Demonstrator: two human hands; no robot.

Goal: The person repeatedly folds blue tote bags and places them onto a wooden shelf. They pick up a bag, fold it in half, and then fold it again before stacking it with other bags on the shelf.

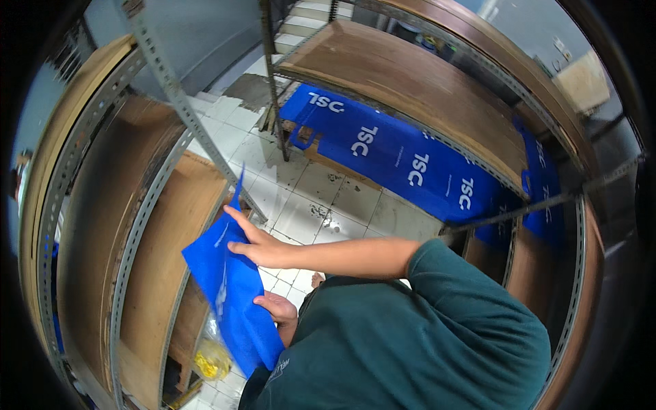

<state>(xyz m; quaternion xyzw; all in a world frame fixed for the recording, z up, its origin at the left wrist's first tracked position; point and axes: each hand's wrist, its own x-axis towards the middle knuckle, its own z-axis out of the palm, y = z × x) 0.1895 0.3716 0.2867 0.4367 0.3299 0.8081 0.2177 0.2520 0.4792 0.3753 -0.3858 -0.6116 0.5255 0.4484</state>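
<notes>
While between racks, hands on blue bag

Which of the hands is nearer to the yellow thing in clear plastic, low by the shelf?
The left hand. It grips the lower edge of the blue bag, just above and right of the yellow thing in clear plastic. The right hand rests higher on the bag, farther away.

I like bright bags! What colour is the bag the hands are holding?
Bright blue. The bag shows best in the head view, held between the left hand and right hand.

Head-worn fisheye, close, facing down
</notes>
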